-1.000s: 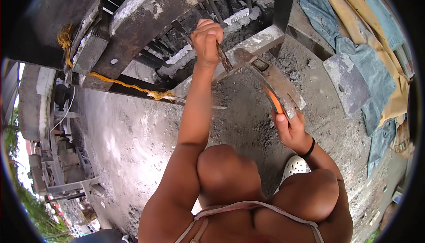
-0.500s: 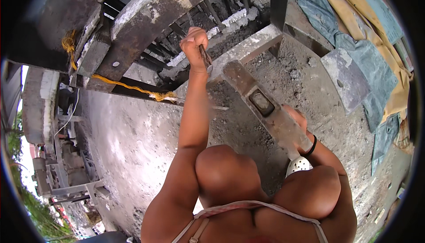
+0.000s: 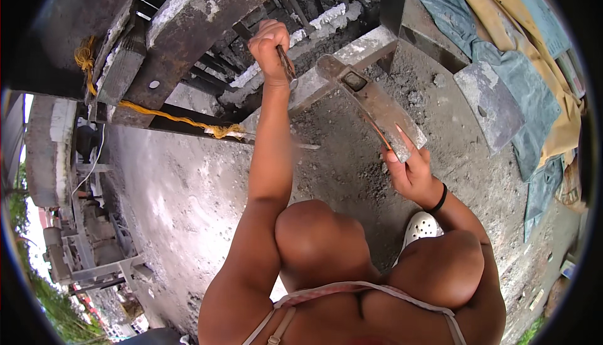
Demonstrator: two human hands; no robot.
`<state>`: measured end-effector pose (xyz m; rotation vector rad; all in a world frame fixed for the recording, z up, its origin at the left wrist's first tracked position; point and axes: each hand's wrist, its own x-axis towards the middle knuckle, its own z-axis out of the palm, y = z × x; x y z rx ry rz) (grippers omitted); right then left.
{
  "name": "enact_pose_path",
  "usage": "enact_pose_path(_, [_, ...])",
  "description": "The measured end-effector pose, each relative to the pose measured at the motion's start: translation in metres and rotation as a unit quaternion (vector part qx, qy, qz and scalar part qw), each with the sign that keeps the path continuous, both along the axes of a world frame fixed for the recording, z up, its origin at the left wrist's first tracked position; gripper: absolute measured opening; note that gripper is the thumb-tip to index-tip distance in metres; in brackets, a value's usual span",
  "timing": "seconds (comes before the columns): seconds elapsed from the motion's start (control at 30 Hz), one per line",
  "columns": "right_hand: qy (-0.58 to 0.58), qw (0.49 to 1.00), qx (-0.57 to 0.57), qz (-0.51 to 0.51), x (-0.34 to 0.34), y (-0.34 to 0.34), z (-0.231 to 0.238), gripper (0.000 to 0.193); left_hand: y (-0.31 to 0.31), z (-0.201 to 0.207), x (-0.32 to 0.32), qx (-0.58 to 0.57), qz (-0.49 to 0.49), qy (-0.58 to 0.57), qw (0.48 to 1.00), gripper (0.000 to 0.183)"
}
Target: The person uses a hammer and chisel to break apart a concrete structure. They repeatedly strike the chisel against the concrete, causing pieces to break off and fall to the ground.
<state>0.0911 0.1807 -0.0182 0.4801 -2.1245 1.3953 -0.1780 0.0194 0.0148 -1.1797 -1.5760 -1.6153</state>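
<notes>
Fingers [image 3: 274, 31] of the left hand [image 3: 269, 51] were closed round a short metal rod [image 3: 286, 67], its near end poking out on the right and its far end not made out, while the right hand [image 3: 413, 176] gripped a hammer-like tool [image 3: 384, 107] to the right, its head just apart from the rod. Work looked partway: rubble [image 3: 411, 84] lay loose on the ground, yet pale crust [image 3: 331, 19] clung inside the rusty frame [image 3: 201, 21]; how much was finished could not be told. Rod dark and worn; tool's head scuffed grey-brown, square-socketed, with orange edging beneath.
</notes>
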Motion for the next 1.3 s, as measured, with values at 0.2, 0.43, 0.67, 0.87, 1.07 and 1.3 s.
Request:
enact_pose_path(0.2, [-0.007, 1.000, -0.024, -0.002, 0.002, -0.004, -0.001, 0.039, -0.009, -0.027, -0.018, 0.002, -0.027, -0.060, 0.998, 0.043])
enact_pose_path(0.43, [-0.012, 0.999, -0.031, 0.017, 0.006, -0.005, 0.002, 0.042, -0.013, -0.023, 0.008, 0.007, -0.023, -0.064, 0.998, 0.036])
enact_pose_path(0.67, [-0.019, 0.998, -0.048, 0.027, 0.005, -0.004, 0.001, 0.041, -0.011, 0.006, 0.019, -0.133, 0.074, 0.032, 0.988, 0.031])
enact_pose_path(0.87, [-0.042, 0.998, -0.030, 0.025, 0.006, -0.001, 0.000, 0.044, -0.013, -0.029, -0.001, -0.147, 0.087, 0.026, 0.985, 0.028])
enact_pose_path(1.07, [-0.002, 0.998, -0.057, 0.033, 0.013, -0.002, -0.008, 0.040, -0.016, -0.029, -0.003, -0.113, 0.069, -0.022, 0.991, 0.031])
enact_pose_path(1.3, [0.143, 0.987, 0.005, 0.069, 0.000, -0.008, -0.005, 0.047, -0.010, -0.014, 0.017, -0.077, 0.156, 0.115, 0.978, 0.025])
